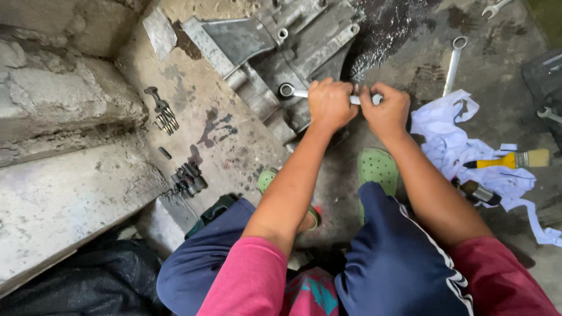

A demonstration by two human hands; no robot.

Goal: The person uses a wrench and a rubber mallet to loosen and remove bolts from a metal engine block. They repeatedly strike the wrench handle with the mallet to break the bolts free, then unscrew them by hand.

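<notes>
Both hands close on one long silver wrench [301,93] at the frame's centre: the left hand [329,105] fisted tight round the shaft, the right hand [386,109] wrapped round its end at 3 o'clock of the left. The wrench's ring end sits on a grimy grey metal engine casing [275,52] lying on the stained concrete floor [199,117]. At 3 o'clock from the hands lie a white rag [451,140] and a yellow-handled paintbrush [509,160]; another wrench [453,64] lies at 1 o'clock. Small dark metal parts [188,178] rest at 8 o'clock. Green clogs [377,167] show below.
</notes>
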